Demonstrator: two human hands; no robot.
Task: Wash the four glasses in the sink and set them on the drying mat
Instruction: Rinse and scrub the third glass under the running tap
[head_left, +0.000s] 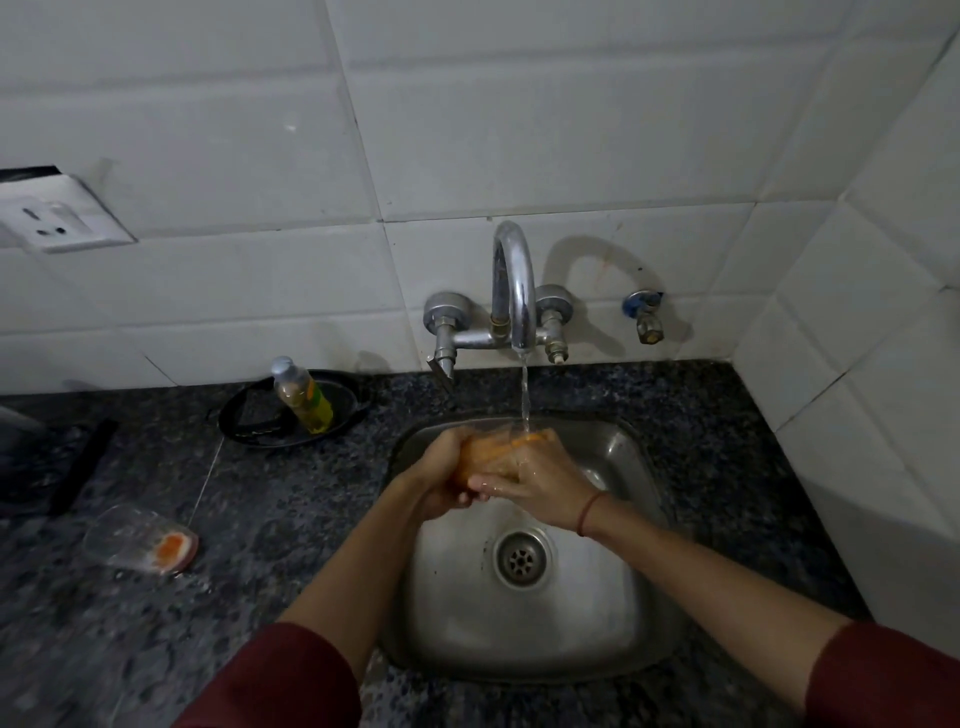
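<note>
left hand and right hand clasp the glass under the running tap; wet skin can let it slip and strike the sink.

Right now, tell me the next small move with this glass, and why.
Probably roll the glass so the stream reaches all round: the left hand and right hand hold it under the running tap, and water strikes only its far end.

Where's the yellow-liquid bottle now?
Head view, left side: the bottle sits in a black tray on the counter against the tiled wall, just left of the tap and sink.
</note>
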